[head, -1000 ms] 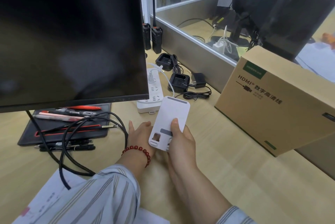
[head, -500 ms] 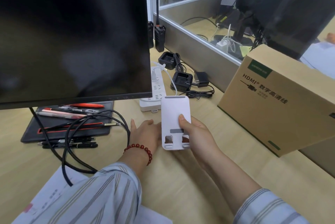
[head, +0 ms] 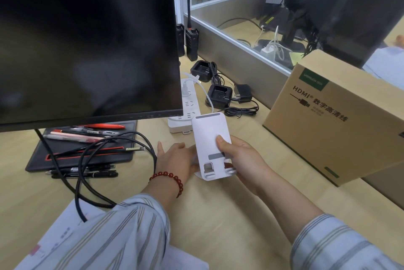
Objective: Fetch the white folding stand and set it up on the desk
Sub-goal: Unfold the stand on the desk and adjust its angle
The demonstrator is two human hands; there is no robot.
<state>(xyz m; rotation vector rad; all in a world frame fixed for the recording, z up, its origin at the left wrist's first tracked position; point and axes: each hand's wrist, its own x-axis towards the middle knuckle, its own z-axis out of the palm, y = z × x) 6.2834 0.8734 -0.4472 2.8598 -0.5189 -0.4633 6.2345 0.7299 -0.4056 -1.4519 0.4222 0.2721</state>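
Note:
The white folding stand point(head: 210, 136) is upright in the middle of the wooden desk point(head: 229, 221), its plate leaning back and its two small front lips near the desk surface. My right hand point(head: 242, 158) grips its right edge, thumb pressed on the front of the plate. My left hand point(head: 175, 160), with a red bead bracelet at the wrist, reaches behind the stand's lower left side and holds its base part. The back of the stand is hidden.
A large dark monitor point(head: 87, 40) fills the left. Under it lie a black tray with pens point(head: 87, 149) and a looped black cable point(head: 91, 173). A white power strip point(head: 188, 105), black chargers point(head: 218, 94) and a cardboard HDMI box point(head: 336, 116) stand behind and right.
The stand has turned from tilted to upright and straight, and its base has opened out at the lower left. My right hand slid to its right edge; my left hand moved behind it.

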